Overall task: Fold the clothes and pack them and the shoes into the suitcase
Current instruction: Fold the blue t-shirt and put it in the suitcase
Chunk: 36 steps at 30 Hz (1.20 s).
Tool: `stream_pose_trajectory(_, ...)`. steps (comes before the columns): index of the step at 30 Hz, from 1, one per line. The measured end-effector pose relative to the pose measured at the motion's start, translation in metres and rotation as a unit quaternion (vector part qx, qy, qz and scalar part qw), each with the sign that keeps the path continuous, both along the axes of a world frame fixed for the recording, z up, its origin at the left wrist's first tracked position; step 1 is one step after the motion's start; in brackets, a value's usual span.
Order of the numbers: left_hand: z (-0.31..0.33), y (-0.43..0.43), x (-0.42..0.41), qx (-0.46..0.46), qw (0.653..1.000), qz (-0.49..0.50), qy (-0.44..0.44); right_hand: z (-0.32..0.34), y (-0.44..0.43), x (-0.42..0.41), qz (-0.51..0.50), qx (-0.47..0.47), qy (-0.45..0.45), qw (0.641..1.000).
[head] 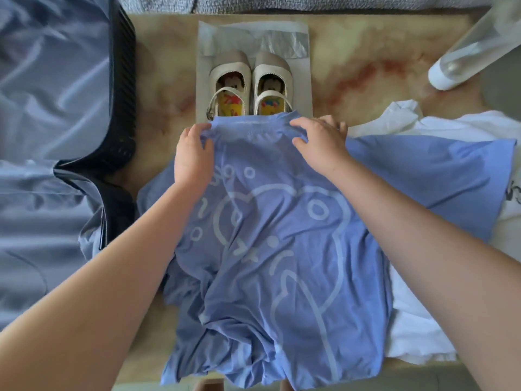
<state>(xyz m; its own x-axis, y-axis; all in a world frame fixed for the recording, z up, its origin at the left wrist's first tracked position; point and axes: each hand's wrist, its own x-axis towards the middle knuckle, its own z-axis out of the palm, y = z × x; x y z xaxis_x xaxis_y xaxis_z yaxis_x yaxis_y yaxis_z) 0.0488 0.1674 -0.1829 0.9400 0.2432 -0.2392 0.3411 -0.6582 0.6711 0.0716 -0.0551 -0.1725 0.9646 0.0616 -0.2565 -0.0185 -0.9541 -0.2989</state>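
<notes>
**On the table: blue T-shirt gripped at its far edge by both hands**

At the middle of the table (366, 66) lies the blue T-shirt (282, 249), printed side up, showing a pale line drawing. Its near part is rumpled and hangs over the table's near edge. The left hand (191, 156) grips the shirt's far edge at the left corner, fingers curled round the cloth. The right hand (318, 142) grips the same edge further right, fingers over the fold and thumb against the cloth.

Just beyond that edge stands the pair of cream strap shoes (251, 80), side by side, toes pointing away. The shirt's edge covers their heels. They rest on a pale plastic bag (253, 32) laid flat.

A white garment (423, 320) lies to the right, partly under the shirt's sleeve. The suitcase (121, 80) lies open at the left, its grey-blue lining (42, 108) exposed, with no clothes seen inside. A blurred white object (465, 60) sits at the far right; I cannot tell what it is.
</notes>
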Motion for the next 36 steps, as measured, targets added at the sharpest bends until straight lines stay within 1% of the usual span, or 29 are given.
stream_pose_trajectory(2, -0.003, 0.007, 0.014, -0.015, 1.0, 0.018, 0.02, -0.005, 0.003, 0.01, -0.028, 0.003, 0.006, 1.0)
stream_pose_trajectory(4, -0.007, 0.014, 0.024, -0.008, 0.998, 0.034, 0.055, -0.009, 0.004, 0.019, -0.072, 0.015, 0.011, 0.997)
stream_pose_trajectory(9, -0.02, 0.036, 0.04, 0.017, 0.99, 0.012, 0.14, -0.024, -0.003, 0.04, -0.178, 0.039, 0.078, 0.98)
stream_pose_trajectory(13, -0.021, 0.043, 0.047, 0.042, 0.986, -0.013, 0.163, -0.029, -0.012, 0.05, -0.2, 0.048, 0.12, 0.971)
stream_pose_trajectory(15, -0.021, 0.044, 0.049, 0.044, 0.977, -0.033, 0.207, -0.029, -0.014, 0.05, -0.213, 0.087, 0.126, 0.965)
stream_pose_trajectory(18, -0.026, 0.052, 0.054, 0.04, 0.961, -0.059, 0.267, -0.03, -0.016, 0.049, -0.262, 0.175, 0.095, 0.944)
stream_pose_trajectory(22, -0.026, 0.066, 0.052, -0.018, 0.957, -0.043, 0.286, -0.026, -0.017, 0.053, -0.293, 0.288, 0.027, 0.911)
stream_pose_trajectory(24, -0.025, 0.068, 0.051, -0.016, 0.964, -0.056, 0.26, -0.022, -0.015, 0.054, -0.282, 0.315, -0.002, 0.906)
stream_pose_trajectory(25, -0.025, 0.069, 0.052, -0.015, 0.973, -0.047, 0.224, -0.022, -0.016, 0.055, -0.277, 0.318, -0.016, 0.906)
stream_pose_trajectory(27, -0.025, 0.073, 0.055, -0.056, 0.988, 0.013, 0.146, -0.019, -0.014, 0.054, -0.273, 0.31, -0.044, 0.91)
stream_pose_trajectory(29, -0.021, 0.076, 0.058, -0.106, 0.987, 0.069, 0.095, -0.018, -0.012, 0.053, -0.273, 0.31, -0.076, 0.907)
stream_pose_trajectory(31, -0.015, 0.077, 0.061, -0.137, 0.987, 0.068, 0.044, -0.017, -0.011, 0.053, -0.281, 0.317, -0.102, 0.9)
stream_pose_trajectory(34, -0.003, 0.078, 0.067, -0.192, 0.979, 0.056, -0.03, -0.017, -0.012, 0.057, -0.298, 0.357, -0.14, 0.874)
stream_pose_trajectory(36, -0.001, 0.082, 0.07, -0.244, 0.968, 0.055, -0.033, -0.019, -0.012, 0.057, -0.303, 0.359, -0.142, 0.871)
